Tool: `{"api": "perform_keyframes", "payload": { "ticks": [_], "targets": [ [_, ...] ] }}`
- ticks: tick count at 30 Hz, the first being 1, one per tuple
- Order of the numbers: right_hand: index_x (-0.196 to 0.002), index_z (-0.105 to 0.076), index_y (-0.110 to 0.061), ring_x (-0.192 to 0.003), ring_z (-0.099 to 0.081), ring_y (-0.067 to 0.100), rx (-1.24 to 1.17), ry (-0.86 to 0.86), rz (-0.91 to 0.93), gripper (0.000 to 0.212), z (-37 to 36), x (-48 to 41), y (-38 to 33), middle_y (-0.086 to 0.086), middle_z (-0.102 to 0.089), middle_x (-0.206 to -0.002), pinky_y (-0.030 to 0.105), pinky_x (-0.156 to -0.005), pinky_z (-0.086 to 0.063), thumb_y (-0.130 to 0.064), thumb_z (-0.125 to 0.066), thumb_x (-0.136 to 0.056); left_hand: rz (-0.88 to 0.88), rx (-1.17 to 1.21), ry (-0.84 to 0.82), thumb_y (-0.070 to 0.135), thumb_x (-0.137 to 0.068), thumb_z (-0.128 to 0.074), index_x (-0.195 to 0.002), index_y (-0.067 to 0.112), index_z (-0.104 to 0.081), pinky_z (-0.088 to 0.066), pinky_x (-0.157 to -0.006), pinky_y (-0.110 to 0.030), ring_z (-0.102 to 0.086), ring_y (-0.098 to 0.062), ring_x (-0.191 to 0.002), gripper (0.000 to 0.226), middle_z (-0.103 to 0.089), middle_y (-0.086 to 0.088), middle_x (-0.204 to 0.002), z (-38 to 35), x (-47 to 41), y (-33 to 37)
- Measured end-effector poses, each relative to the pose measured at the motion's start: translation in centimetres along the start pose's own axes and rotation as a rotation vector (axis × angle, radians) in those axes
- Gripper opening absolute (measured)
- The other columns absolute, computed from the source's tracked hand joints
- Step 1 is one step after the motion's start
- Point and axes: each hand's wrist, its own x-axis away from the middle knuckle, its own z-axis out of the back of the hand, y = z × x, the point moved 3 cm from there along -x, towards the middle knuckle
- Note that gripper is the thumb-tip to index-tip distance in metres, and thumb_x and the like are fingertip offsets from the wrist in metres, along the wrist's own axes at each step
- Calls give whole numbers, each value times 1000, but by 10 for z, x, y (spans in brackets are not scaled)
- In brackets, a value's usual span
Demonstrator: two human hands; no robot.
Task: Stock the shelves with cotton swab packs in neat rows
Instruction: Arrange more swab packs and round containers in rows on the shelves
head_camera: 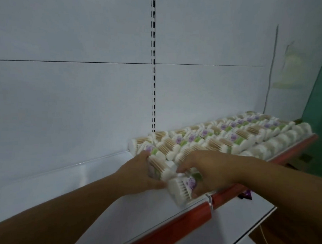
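Your left hand (141,174) grips a pack (158,169) at the rows' (229,136) left end; your right hand (208,170) curls round a nearer pack (181,189) on the shelf (52,194).

Shelf (91,185): smooth white painted metal, slight sheen. Edge strip (185,224): glossy red plastic. Back panel (70,99): smooth matt white. Packs (235,136): clear shiny plastic wrap, wooden sticks, fluffy white cotton tips, printed paper labels.

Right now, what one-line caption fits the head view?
Left hand and right hand grip clear-wrapped cotton swab packs beside the stocked rows on a white red-edged shelf.
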Motion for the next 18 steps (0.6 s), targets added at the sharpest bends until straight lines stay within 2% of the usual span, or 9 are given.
{"api": "perform_keyframes", "payload": {
  "ticks": [1,2,4,6,8,10,13,15,18],
  "targets": [
    [-127,-56,-32,-112,-49,9,-4,16,24,61,-1,-2,-3,-9,-55,-124,28,-93,-42,-45,-78,-72,0,72,-4,57,-55,-86,-131,25,-32,-41,-73,-5,-57,0,-99,99,-54,15,-115,2,2,-3],
    [-125,-59,-32,-109,-49,9,-9,35,34,58,-2,-4,-5,-9,-55,-121,27,-91,-42,-47,-78,-72,4,160,-16,42,-59,-89,-129,24,-32,-46,-72,-7,-59,0,-96,93,-56,14,-113,5,5,-6],
    [-119,-60,-34,-102,-48,5,-15,55,35,55,-1,-6,-8,-13,-54,-115,24,-85,-42,-51,-77,-70,19,287,-26,23,-60,-90,-127,24,-31,-55,-79,-21,-61,-8,-101,89,-57,6,-116,14,12,-15],
    [-114,-57,-37,-93,-45,-3,-44,32,47,52,-2,-9,-10,-24,-51,-103,19,-78,-40,-52,-77,-69,16,315,3,15,-60,-90,-121,29,-34,-56,-86,-30,-59,-13,-106,84,-55,3,-119,27,23,-24],
    [-105,-54,-42,-89,-45,-10,-110,-2,77,45,-4,-14,-13,-33,-47,-94,11,-72,-36,-52,-77,-68,13,337,22,15,-58,-90,-114,36,-40,-56,-87,-32,-58,-14,-108,78,-54,7,-118,41,36,-33],
    [-97,-52,-46,-92,-48,-12,-226,-20,105,40,-4,-22,-20,-35,-50,-95,11,-73,-39,-50,-79,-68,17,328,60,18,-55,-88,-114,39,-44,-57,-81,-27,-58,-15,-108,76,-53,10,-116,55,52,-45],
    [-111,-49,-51,-99,-57,-2,-523,27,148,54,-3,-43,-35,-23,-56,-109,19,-87,-49,-35,-82,-71,27,161,186,23,-58,-86,-117,43,-42,-50,-69,-16,-57,-8,-103,76,-54,12,-114,77,77,-64],
    [-119,-43,-53,-102,-61,6,-667,60,148,64,-3,-61,-50,-11,-56,-116,28,-89,-54,-27,-80,-74,92,27,240,33,-59,-87,-120,45,-34,-48,-69,-15,-56,-3,-97,81,-54,15,-108,90,94,-76],
    [-117,-48,-42,-99,-62,7,-788,104,166,55,-2,-87,-73,-5,-59,-113,28,-85,-55,-21,-79,-75,189,-118,289,52,-55,-86,-116,45,-35,-44,-69,-14,-54,1,-89,80,-53,21,-101,106,116,-91]
  ]
}}
